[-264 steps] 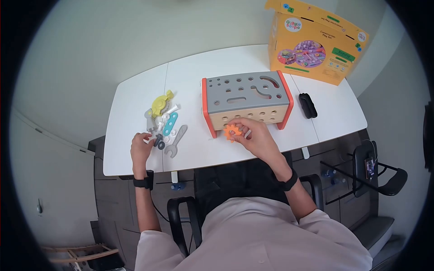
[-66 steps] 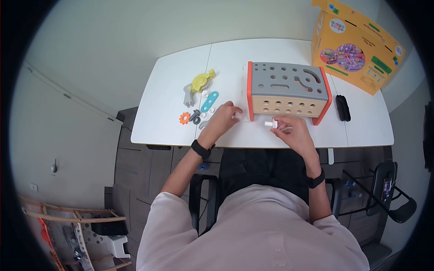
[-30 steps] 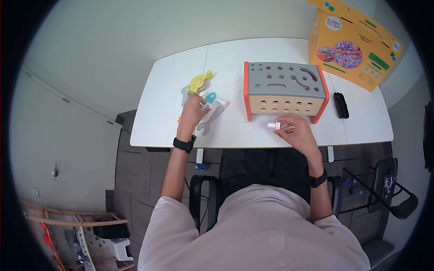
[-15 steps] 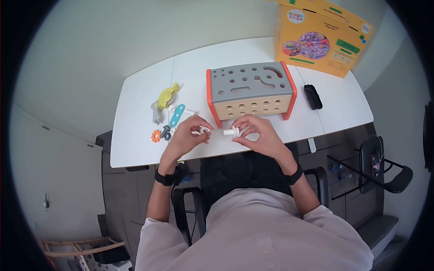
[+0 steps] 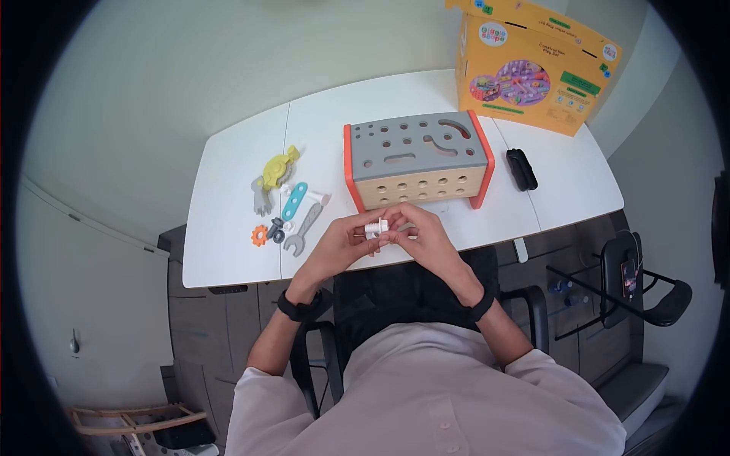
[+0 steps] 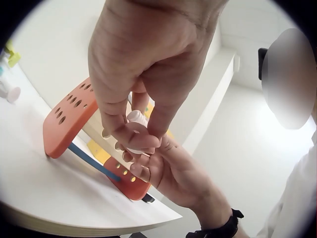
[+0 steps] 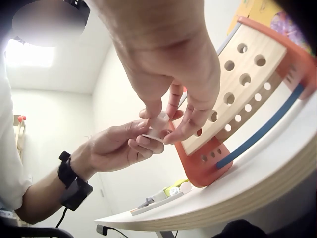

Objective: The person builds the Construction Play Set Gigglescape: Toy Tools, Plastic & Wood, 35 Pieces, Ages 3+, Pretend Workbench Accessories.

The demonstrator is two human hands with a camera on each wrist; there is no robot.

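Both hands meet in front of the toy workbench (image 5: 418, 163), at the table's near side. My right hand (image 5: 427, 242) pinches a white toy bolt (image 5: 376, 227) by its head, and the threaded end points left. My left hand (image 5: 334, 247) holds a white nut between thumb and fingers, up against the bolt. In the left wrist view, the bolt's threaded tip (image 6: 136, 116) shows between the left fingers, which cover most of the nut. The right wrist view shows the bolt's pale head (image 7: 159, 120) between the right fingertips.
Left on the table lie a grey wrench (image 5: 306, 226), a teal perforated strip (image 5: 294, 201), an orange gear (image 5: 259, 235), dark fasteners (image 5: 277, 230), a yellow toy saw (image 5: 278, 170) and a grey piece (image 5: 260, 199). A black case (image 5: 521, 169) and yellow box (image 5: 532, 72) stand right.
The right hand held an orange gear first, then the white bolt; the gear now lies among the left parts. The left hand picked a white nut from there and brought it to the bolt.
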